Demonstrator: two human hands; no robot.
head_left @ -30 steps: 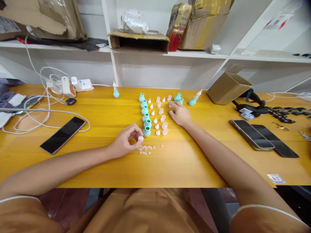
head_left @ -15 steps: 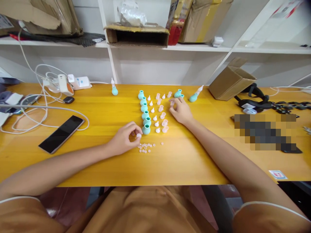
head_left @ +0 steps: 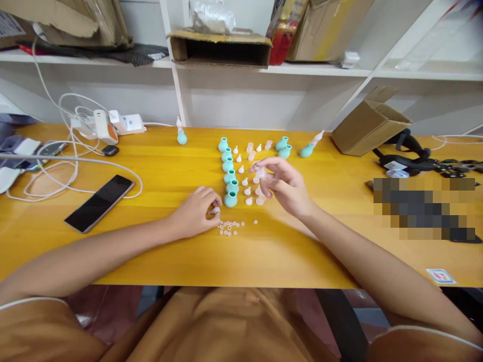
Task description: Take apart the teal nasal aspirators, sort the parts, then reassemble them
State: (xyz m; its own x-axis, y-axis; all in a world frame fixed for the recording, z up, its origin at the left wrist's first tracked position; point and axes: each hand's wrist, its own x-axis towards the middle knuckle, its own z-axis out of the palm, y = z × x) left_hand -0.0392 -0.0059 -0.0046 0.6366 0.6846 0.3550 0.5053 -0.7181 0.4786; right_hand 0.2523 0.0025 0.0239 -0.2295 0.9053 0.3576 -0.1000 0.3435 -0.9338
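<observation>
- On the yellow tabletop [head_left: 151, 261], the left hand [head_left: 194, 216] rests low on the wood, fingers curled in tight, thumb and forefinger pinching a small pale disc [head_left: 215, 210] right at the edge of the scattered pile.
- That pile of tiny pink rings [head_left: 229, 228] lies loose on the table just beside the left fingertips, one stray ring [head_left: 255, 221] a little apart to the right.
- Right hand [head_left: 285, 186] is lifted off the table, fingers loosely fanned, thumb and forefinger closed on a clear pinkish cap [head_left: 261, 173], held above the rows of parts.
- Between the two hands stands a column of teal bulbs [head_left: 229, 171], upright, running away from the person; the nearest one sits just beside the left fingertips.
- Next to the bulbs, a column of small white cones [head_left: 243, 173], then a line of pink caps [head_left: 259, 200] partly hidden behind the raised right hand.
- Farther back, two more teal bulbs [head_left: 283, 147] and an assembled bulb with nozzle [head_left: 311, 146] lying tilted; another assembled one [head_left: 181, 132] stands upright near the shelf post.
- Off to the left, a dark phone [head_left: 99, 202] lies flat, ringed by white cable [head_left: 56, 171].
- Off to the right, a cardboard box [head_left: 370, 126] sits tipped on its side.
</observation>
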